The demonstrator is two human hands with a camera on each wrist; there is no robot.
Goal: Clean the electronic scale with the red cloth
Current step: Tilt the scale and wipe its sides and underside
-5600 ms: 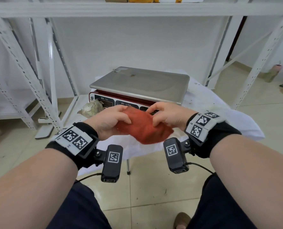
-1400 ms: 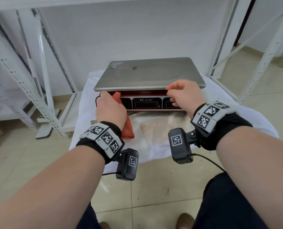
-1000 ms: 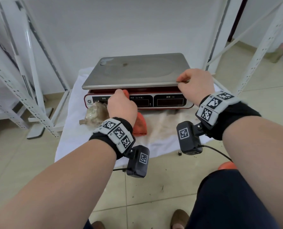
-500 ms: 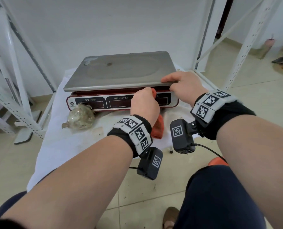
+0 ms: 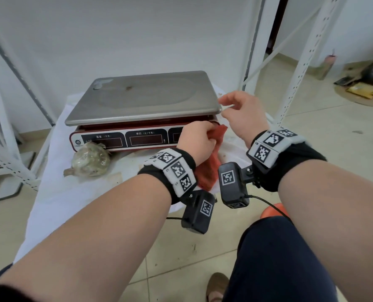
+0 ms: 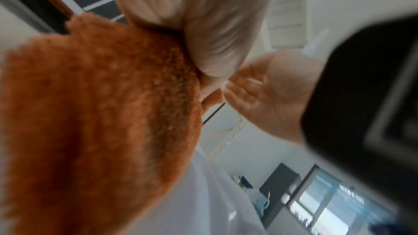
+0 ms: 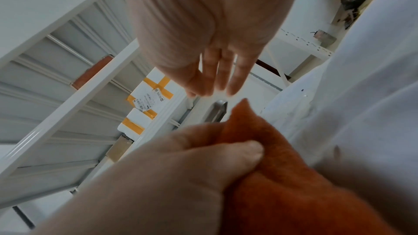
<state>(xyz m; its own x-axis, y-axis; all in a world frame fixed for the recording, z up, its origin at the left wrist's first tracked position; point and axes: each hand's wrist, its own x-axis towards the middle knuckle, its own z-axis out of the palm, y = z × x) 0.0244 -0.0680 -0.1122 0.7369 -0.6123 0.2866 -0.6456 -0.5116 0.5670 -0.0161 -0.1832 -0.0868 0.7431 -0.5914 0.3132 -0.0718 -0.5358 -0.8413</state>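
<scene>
The electronic scale (image 5: 142, 99) has a steel weighing plate on a red body with dark display windows facing me. My left hand (image 5: 199, 139) grips the red cloth (image 5: 211, 164) against the right end of the display panel; the cloth (image 6: 97, 113) hangs below my fist (image 7: 192, 163). My right hand (image 5: 235, 107) hovers just off the plate's right front corner, fingers straight and relaxed (image 7: 217, 76), holding nothing.
The scale stands on a small table under a stained white sheet (image 5: 57, 192). A crumpled plastic bag (image 5: 89, 159) lies at the scale's front left. White metal shelf posts (image 5: 298, 62) rise on both sides. Tiled floor lies below.
My left hand has wiped the cloth rightward along the display panel, from its left end to its right end. My right hand has let go of the plate's edge and now hovers beside it.
</scene>
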